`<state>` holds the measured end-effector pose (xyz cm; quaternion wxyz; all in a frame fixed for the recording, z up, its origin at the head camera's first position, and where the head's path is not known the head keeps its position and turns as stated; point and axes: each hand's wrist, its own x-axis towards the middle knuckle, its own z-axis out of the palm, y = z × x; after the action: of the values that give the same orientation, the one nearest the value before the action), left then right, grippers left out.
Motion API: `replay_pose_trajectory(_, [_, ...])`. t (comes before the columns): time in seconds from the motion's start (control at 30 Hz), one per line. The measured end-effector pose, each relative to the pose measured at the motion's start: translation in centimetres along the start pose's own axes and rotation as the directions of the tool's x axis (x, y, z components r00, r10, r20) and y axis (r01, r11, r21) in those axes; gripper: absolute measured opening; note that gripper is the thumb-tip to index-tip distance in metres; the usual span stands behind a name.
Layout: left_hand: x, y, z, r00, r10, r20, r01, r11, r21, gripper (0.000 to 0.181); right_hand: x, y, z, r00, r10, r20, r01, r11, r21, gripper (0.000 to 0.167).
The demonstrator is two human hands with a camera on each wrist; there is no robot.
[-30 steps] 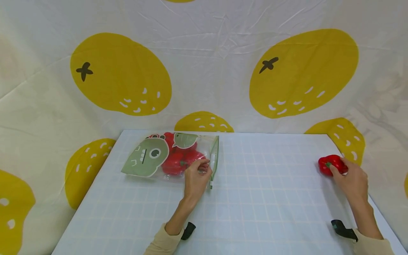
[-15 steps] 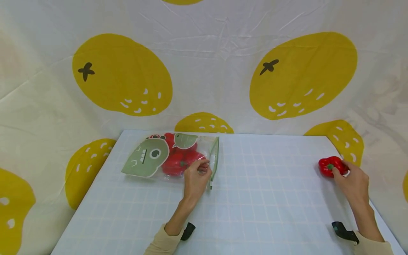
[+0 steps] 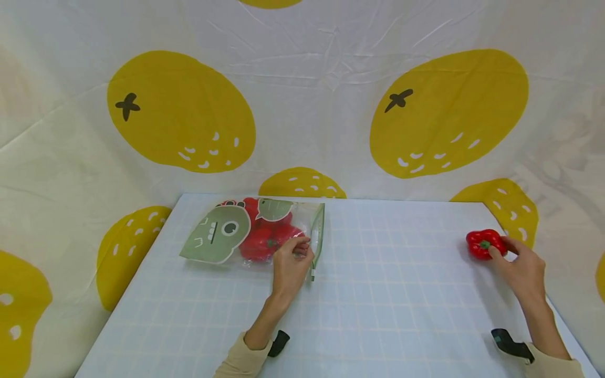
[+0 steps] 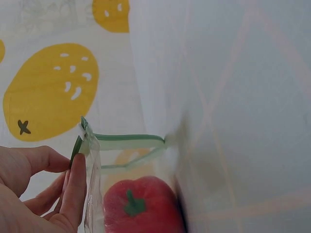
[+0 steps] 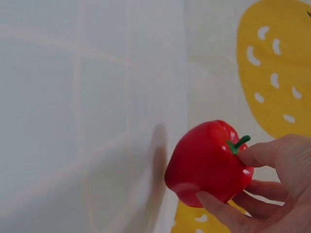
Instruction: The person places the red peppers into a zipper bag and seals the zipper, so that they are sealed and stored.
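Observation:
A clear zip bag [image 3: 215,236] with green cartoon prints lies on its side at the table's back left. Several red bell peppers [image 3: 257,244] show through its plastic. My left hand [image 3: 293,262] pinches the bag's edge near its mouth, which gapes in the left wrist view; one bell pepper [image 4: 141,208] with a green stem sits inside there. At the far right, my right hand [image 3: 522,268] grips another red bell pepper [image 5: 206,165] between thumb and fingers. The right wrist view has that pepper beside the tabletop, its shadow falling on the cloth; whether they touch I cannot tell.
A pale checked cloth covers the table [image 3: 378,294]. Its back edge meets a white curtain [image 3: 312,105] printed with big yellow fruit. The bag's green zip strip [image 3: 320,231] faces right, with a small slider [image 3: 312,274] at its near end.
Since half a second ago, my right hand has shifted slightly left with the bell pepper. The left hand and the bag have stayed in place.

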<state>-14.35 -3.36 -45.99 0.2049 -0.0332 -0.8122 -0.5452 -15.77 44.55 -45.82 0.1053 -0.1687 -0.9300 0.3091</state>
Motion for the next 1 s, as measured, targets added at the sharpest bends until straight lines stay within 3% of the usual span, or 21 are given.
replay_pose_trajectory(0.23, [0.1, 0.0, -0.1, 1.000, -0.004, 0.004, 0.004, 1.000, 0.005, 0.024, 0.1, -1.1, 0.7, 1.000, 0.022, 0.002, -0.022, 0.998, 0.066, 0.061])
replay_pose_trajectory(0.53, [0.1, -0.1, -0.1, 1.000, 0.000, 0.004, 0.000, 1.000, 0.007, 0.024, 0.2, -2.3, 1.7, 1.000, -0.013, 0.019, 0.011, 0.995, 0.103, 0.062])
replay_pose_trajectory(0.77, [0.1, -0.1, -0.1, 1.000, -0.004, 0.005, 0.004, 1.000, 0.003, 0.024, 0.1, -3.9, 2.7, 0.999, 0.014, 0.050, -0.022, 0.987, 0.160, 0.063])
replay_pose_trajectory(1.0, [0.0, 0.0, 0.0, 1.000, -0.008, 0.005, 0.008, 1.000, 0.009, 0.024, -0.2, -5.4, 3.5, 0.997, -0.032, 0.075, 0.017, 0.981, 0.192, 0.063])
